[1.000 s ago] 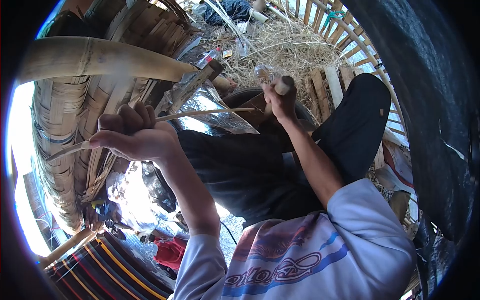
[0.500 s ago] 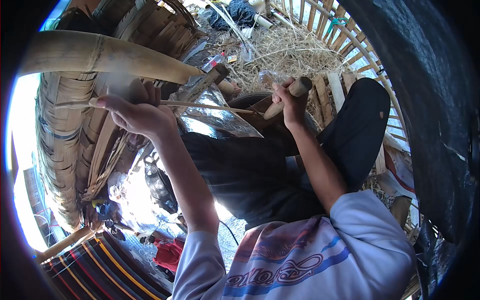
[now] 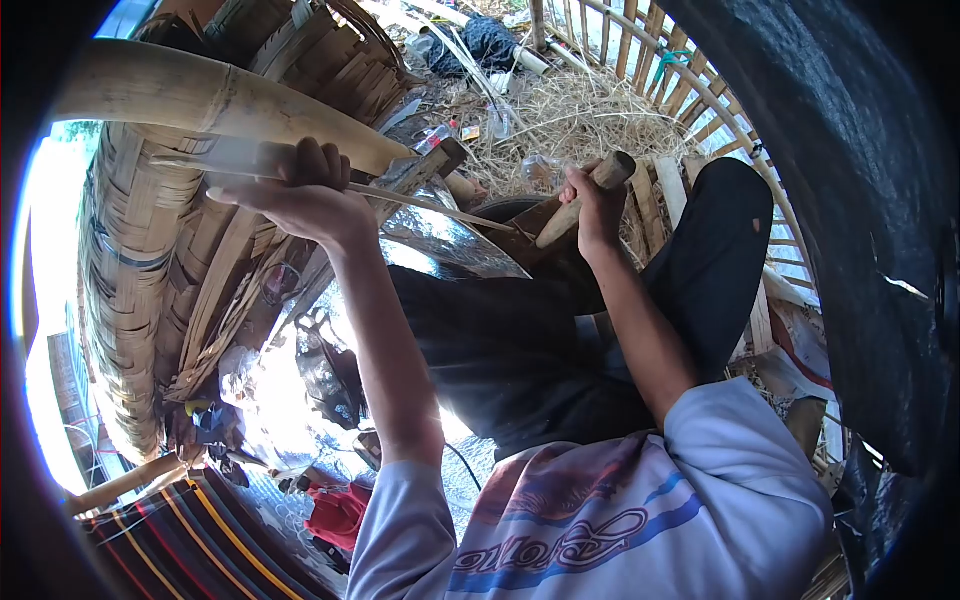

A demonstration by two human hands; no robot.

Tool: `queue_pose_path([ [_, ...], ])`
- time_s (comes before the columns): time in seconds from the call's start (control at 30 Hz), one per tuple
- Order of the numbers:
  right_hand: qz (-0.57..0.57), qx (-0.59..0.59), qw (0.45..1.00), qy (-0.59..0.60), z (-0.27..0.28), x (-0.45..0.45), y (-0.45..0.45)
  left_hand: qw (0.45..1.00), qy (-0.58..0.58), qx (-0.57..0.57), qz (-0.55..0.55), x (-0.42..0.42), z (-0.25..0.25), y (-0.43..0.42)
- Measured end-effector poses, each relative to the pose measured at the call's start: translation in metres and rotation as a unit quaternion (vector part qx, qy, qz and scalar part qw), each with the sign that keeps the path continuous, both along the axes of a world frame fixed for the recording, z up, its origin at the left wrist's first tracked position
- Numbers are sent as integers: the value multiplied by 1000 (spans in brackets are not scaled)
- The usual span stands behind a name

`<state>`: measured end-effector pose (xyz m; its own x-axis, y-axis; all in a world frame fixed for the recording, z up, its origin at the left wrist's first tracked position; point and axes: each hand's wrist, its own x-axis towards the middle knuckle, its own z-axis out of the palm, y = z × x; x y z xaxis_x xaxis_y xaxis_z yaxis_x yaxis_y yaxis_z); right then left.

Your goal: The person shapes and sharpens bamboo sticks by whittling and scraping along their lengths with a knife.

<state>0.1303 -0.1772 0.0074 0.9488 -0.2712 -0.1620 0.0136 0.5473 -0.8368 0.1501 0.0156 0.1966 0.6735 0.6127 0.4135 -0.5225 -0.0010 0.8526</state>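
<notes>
My left hand [image 3: 315, 205] is raised at the left, palm turned up, with fingers curled around a thin bamboo strip [image 3: 430, 205]. One end of the strip sticks out past the thumb; the other slants down toward the right hand. A pale, blurred patch lies over the curled fingers, and I cannot make out what it is. On the right, my right hand [image 3: 600, 210] grips a thick wooden handle [image 3: 612, 172] that tapers toward the strip's far end. Any blade at that handle cannot be made out. Below the strip lies a shiny silvery sheet [image 3: 460, 240].
A thick bamboo pole [image 3: 230, 105] crosses above my left hand, beside woven bamboo panels [image 3: 140, 280]. Dry straw [image 3: 580, 110] and plastic bottles litter the ground ahead. A slatted bamboo fence [image 3: 700, 80] curves at the right, near a dark sheet [image 3: 830, 200]. Striped cloth [image 3: 190, 540] lies lower left.
My left hand has risen slightly and shifted right, and the strip's outer end is higher. The right hand keeps its grip on the handle. The whole view has shifted a little.
</notes>
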Motion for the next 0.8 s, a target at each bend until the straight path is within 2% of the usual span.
queue_pose_path([
  [0.03, 3, -11, 1000, 2, -1, 0, 0, 997, -25, -35, -56, -2, -6, 2],
  [0.07, 6, -21, 1000, 5, -1, -2, 0, 997, -26, -36, -57, -4, -17, 1],
  [0.13, 7, -24, 1000, 5, 0, -2, -1, 997, 46, -63, 13, -4, -45, -7],
  [0.27, 1, -23, 999, 28, 2, -3, -6, 992, 72, -101, -28, -14, -63, -16],
  [0.33, -1, -34, 999, 21, 0, -2, -6, 991, 79, -77, -71, -20, -72, -13],
  [0.53, -21, -73, 997, 31, -3, -3, -7, 970, 81, -139, -185, -23, -131, -5],
  [0.57, -11, -76, 996, 37, -2, -3, -7, 968, 89, -117, -203, -26, -138, -4],
  [0.67, -9, -58, 998, 37, -2, -2, -8, 960, 102, -151, -214, -32, -154, -17],
  [0.7, -11, -58, 998, 38, -2, -2, -8, 954, 97, -132, -251, -36, -163, -13],
  [0.8, -9, -56, 997, 42, -1, -1, -9, 959, 79, -118, -245, -38, -175, -7],
])
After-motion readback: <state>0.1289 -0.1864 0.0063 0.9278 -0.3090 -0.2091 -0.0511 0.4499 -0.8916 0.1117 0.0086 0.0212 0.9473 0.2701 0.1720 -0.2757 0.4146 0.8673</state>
